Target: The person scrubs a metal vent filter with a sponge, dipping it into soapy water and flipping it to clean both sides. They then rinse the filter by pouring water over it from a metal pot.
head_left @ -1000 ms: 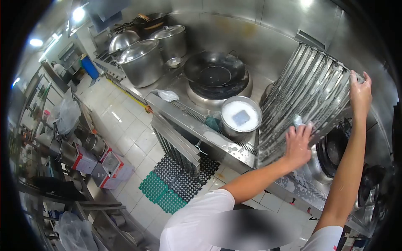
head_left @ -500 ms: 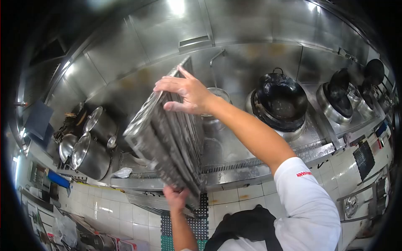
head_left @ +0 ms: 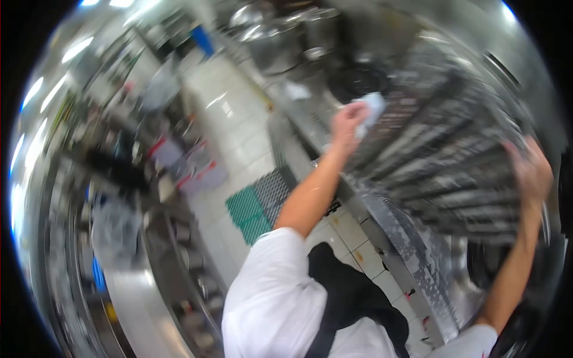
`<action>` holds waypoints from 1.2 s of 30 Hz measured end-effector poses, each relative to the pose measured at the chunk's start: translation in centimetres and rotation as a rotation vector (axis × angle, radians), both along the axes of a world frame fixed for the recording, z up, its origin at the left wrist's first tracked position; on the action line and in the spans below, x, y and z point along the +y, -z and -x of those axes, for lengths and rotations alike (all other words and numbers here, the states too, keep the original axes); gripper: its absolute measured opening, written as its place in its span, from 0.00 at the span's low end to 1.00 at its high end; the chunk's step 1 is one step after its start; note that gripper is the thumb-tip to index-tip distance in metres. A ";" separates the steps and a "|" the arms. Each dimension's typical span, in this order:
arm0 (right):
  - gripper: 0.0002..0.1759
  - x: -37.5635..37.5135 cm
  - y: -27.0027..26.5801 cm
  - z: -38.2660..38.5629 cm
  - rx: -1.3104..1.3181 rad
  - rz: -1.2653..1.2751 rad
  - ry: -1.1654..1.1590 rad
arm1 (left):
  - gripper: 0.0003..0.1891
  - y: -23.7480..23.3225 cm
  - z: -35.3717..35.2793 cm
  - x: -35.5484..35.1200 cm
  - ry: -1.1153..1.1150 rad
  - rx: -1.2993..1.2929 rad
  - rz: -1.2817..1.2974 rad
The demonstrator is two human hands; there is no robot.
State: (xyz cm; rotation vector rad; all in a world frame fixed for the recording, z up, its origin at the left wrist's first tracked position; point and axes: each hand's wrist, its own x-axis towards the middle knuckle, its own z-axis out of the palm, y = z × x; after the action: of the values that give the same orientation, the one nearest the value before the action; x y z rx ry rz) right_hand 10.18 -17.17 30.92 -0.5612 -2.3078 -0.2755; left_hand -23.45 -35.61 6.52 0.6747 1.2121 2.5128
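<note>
A large dark ridged metal baffle filter point(head_left: 441, 143), wet and streaked with suds, is held up over the steel counter, blurred by motion. My right hand point(head_left: 531, 170) is closed on its right edge, with the thumb across its face. On the other side, my left hand point(head_left: 348, 125) is closed around a pale blue cloth point(head_left: 372, 110) beside the filter's left edge. Whether that hand also touches the metal cannot be made out.
Steel pots point(head_left: 271, 45) stand at the counter's far end, near a dark round pan point(head_left: 359, 82). A wet counter edge point(head_left: 412, 262) runs along my right. Green and black mats point(head_left: 253, 212) lie on the tiled floor point(head_left: 239, 125). A steel worktable point(head_left: 140, 310) stands at left.
My view has turned left and tilted. The filter has swung from near upright edge-on to broad face showing. A pale blue cloth, unseen before, now shows in my left hand.
</note>
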 end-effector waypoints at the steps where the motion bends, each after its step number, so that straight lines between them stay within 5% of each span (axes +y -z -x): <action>1: 0.27 2.8 0.2 -1.4 -0.047 -0.054 0.112 | 0.13 0.7 -1.1 1.7 0.036 -0.045 -0.198; 4: 0.31 3.8 0.2 -3.7 -0.026 -0.115 0.229 | 0.16 1.4 -1.8 4.6 -0.124 -0.094 -0.097; 6: 0.31 4.6 -0.1 -3.9 -0.185 0.082 0.421 | 0.16 1.9 0.3 5.6 -0.144 -0.043 0.074; 9: 0.35 5.4 0.3 -3.1 -0.209 0.117 0.516 | 0.20 3.8 6.9 6.7 -0.331 0.430 0.489; 11: 0.38 7.8 0.4 -5.0 -0.222 0.050 0.605 | 0.22 3.2 9.0 8.9 -0.151 0.321 0.480; 12: 0.39 7.3 1.3 -5.8 -0.239 0.051 0.637 | 0.22 7.3 12.1 9.3 -0.050 0.328 0.511; 15: 0.39 9.4 2.9 -7.1 -0.225 0.011 0.672 | 0.16 10.6 14.7 10.7 -0.032 0.810 0.921; 16: 0.38 10.6 3.5 -7.9 -0.189 -0.055 0.643 | 0.21 11.2 14.9 12.2 0.121 0.879 1.237; 17: 0.42 11.0 3.5 -7.9 -0.240 0.023 0.713 | 0.35 14.7 15.6 13.9 0.329 0.967 1.423; 18: 0.45 11.2 3.1 -7.6 -0.279 0.098 0.793 | 0.48 13.3 12.9 13.7 0.429 1.134 1.645; 21: 0.49 13.9 4.4 -8.1 -0.208 0.149 0.863 | 0.49 13.4 7.7 14.6 0.432 1.271 1.784; 22: 0.50 14.9 5.2 -8.2 -0.179 0.169 0.875 | 0.47 15.2 8.5 15.3 0.484 1.340 1.815; 24: 0.51 16.2 6.0 -8.2 -0.153 0.175 0.917 | 0.39 32.2 18.1 20.1 0.965 1.563 1.616; 26: 0.52 16.3 5.4 -8.0 -0.134 0.169 0.948 | 0.31 27.3 17.0 16.9 0.853 0.796 1.673; 29: 0.53 16.1 5.0 -7.8 -0.151 0.267 0.938 | 0.26 27.6 20.2 16.1 0.738 0.912 1.491; 31: 0.52 15.5 4.7 -7.6 -0.159 0.321 0.940 | 0.27 29.0 22.7 18.5 0.907 1.706 1.485; 32: 0.52 15.6 4.4 -7.8 -0.175 0.363 0.940 | 0.32 15.6 15.8 17.1 0.798 1.688 1.746; 33: 0.52 15.8 4.2 -8.1 -0.168 0.367 0.947 | 0.32 16.0 18.3 18.3 0.791 1.679 1.520; 35: 0.51 15.8 4.7 -8.2 -0.161 0.398 0.906 | 0.28 0.0 10.5 17.8 0.972 1.084 1.164; 36: 0.51 15.9 4.9 -8.2 -0.155 0.390 0.894 | 0.25 -3.1 8.2 18.6 0.919 1.025 0.823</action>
State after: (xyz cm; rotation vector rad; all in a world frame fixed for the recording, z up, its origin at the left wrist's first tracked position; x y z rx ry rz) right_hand 18.34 -1.26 26.06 -1.8141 -2.1162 -0.2832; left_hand -31.61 -16.97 9.63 1.7730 1.4983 0.7436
